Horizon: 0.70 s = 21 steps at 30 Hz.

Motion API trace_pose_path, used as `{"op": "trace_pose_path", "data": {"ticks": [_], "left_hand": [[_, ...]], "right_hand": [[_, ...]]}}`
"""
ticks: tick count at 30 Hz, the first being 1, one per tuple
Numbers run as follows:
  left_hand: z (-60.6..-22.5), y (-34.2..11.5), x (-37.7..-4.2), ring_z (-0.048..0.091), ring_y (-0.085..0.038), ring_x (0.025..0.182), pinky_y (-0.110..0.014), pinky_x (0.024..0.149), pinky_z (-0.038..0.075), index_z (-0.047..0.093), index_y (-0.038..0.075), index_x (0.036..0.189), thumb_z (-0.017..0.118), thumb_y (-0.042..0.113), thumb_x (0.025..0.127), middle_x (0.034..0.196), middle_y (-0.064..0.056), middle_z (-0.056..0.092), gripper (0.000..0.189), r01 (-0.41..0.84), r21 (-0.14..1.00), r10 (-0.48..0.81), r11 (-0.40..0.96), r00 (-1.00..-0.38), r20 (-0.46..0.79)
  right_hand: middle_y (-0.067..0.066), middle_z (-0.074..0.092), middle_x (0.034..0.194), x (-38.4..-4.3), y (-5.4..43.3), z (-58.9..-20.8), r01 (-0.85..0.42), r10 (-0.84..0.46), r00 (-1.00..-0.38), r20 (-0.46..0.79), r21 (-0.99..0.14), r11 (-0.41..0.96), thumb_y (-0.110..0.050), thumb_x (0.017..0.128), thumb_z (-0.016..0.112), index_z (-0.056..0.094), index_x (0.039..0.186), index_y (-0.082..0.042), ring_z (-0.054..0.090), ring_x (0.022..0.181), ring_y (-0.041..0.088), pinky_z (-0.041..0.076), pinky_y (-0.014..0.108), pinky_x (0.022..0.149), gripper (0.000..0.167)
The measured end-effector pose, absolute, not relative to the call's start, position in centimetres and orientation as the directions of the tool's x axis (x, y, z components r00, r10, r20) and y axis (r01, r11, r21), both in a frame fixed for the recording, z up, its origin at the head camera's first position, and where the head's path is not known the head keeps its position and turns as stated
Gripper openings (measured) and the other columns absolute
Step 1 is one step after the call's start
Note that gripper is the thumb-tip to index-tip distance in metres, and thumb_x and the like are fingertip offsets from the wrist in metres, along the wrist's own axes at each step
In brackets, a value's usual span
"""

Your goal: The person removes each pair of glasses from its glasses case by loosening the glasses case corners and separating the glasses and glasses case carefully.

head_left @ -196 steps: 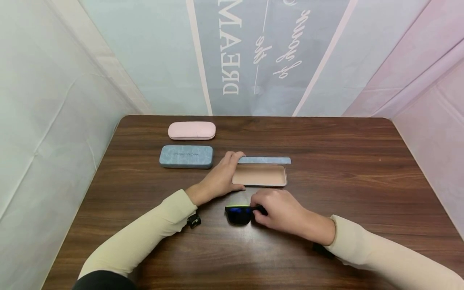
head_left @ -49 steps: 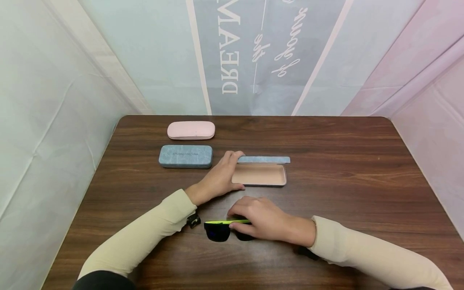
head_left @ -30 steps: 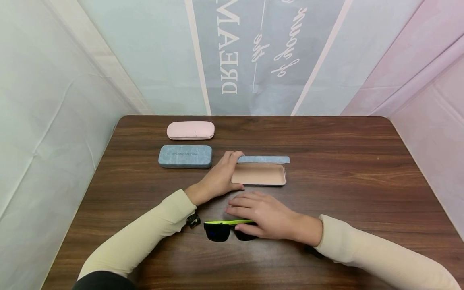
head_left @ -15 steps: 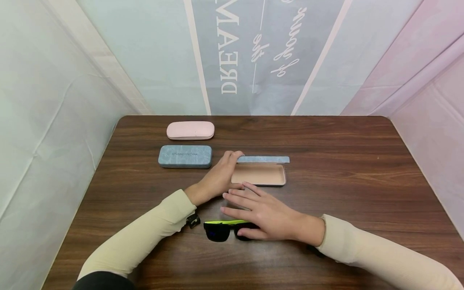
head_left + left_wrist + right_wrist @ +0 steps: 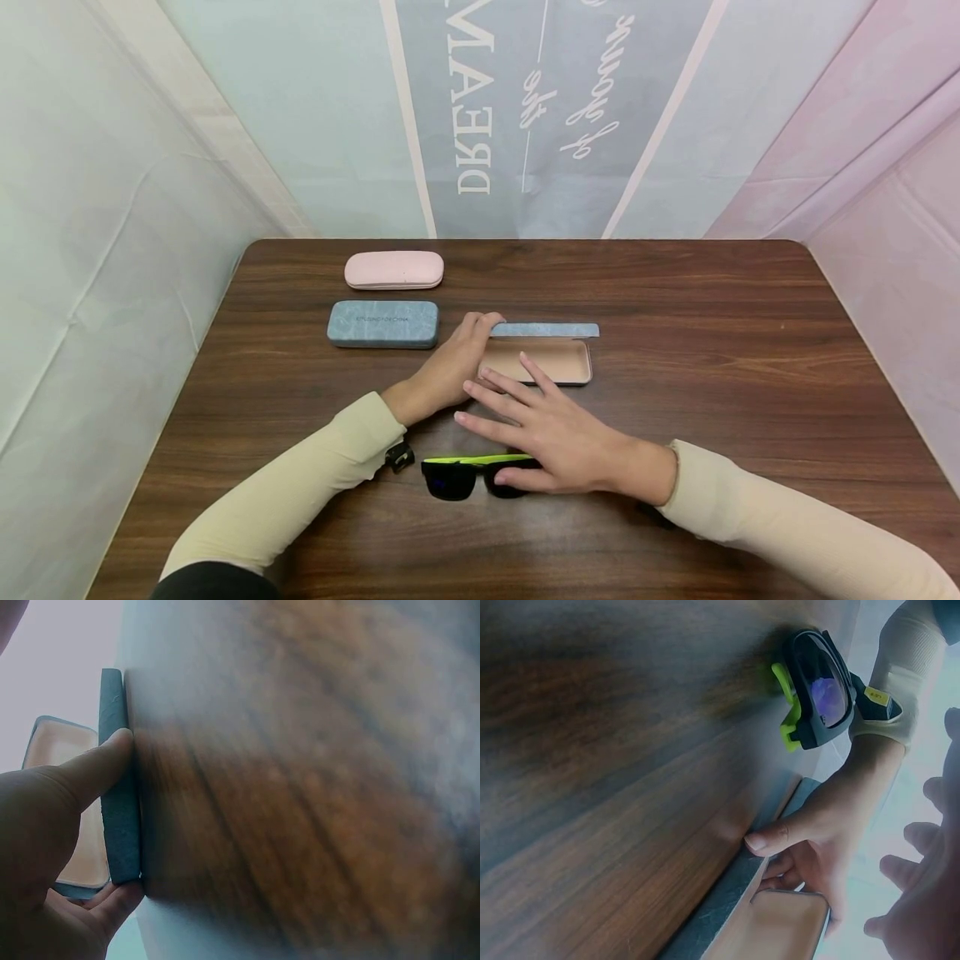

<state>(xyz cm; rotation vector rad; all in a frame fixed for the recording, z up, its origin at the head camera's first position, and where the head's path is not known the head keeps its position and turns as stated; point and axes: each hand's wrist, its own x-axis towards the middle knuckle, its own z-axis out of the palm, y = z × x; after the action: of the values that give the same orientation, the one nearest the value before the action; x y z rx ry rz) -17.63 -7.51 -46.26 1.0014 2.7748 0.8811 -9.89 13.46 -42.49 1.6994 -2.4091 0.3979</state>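
Blue case (image 5: 383,325) and pink case (image 5: 393,271) sit closed at far left, your left hand (image 5: 450,365) grips the left end of the tan-lined open case (image 5: 572,362), sunglasses (image 5: 480,461) lie nearer, and your spread right hand (image 5: 561,437) partly hides both.

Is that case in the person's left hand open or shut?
Open. The case shows its beige inside, and its blue lid stands raised along the far edge; the left hand grips one end.
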Motion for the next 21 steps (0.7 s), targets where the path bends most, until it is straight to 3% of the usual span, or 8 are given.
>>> {"op": "trace_pose_path", "data": {"ticks": [7,14,21], "left_hand": [[-46.4,-7.4,-17.7,0.053,-0.029,0.113,-0.042,0.091,0.051,0.030,0.008,0.150,0.073,0.018,0.094,0.135,-0.020,0.042,0.071,0.545,0.557,0.594,0.627,-0.797,0.110],[-46.4,-7.5,-17.7,0.052,-0.032,0.115,-0.044,0.093,0.051,0.029,0.005,0.150,0.083,0.026,0.088,0.136,-0.021,0.041,0.085,0.562,0.559,0.608,0.610,-0.784,0.124],[-46.4,-7.6,-17.7,0.052,-0.033,0.117,-0.047,0.094,0.050,0.030,0.008,0.147,0.079,0.023,0.091,0.133,-0.022,0.043,0.076,0.583,0.538,0.611,0.609,-0.777,0.151]], "right_hand": [[0.016,0.027,0.165,-10.3,13.7,-42.2,-0.927,-0.880,-0.375,0.292,-0.104,0.361,-0.059,0.098,0.057,0.036,0.160,-0.019,0.026,0.151,0.036,0.006,0.067,0.118,0.076],[0.017,0.026,0.165,-10.7,14.1,-41.8,-0.906,-0.857,-0.424,0.293,-0.132,0.403,-0.056,0.098,0.060,0.036,0.160,-0.019,0.020,0.152,0.037,0.006,0.068,0.117,0.076],[0.018,0.025,0.165,-11.1,14.4,-41.5,-0.880,-0.831,-0.474,0.290,-0.138,0.454,-0.056,0.099,0.057,0.037,0.159,-0.020,0.020,0.152,0.037,0.006,0.069,0.116,0.073]]}}
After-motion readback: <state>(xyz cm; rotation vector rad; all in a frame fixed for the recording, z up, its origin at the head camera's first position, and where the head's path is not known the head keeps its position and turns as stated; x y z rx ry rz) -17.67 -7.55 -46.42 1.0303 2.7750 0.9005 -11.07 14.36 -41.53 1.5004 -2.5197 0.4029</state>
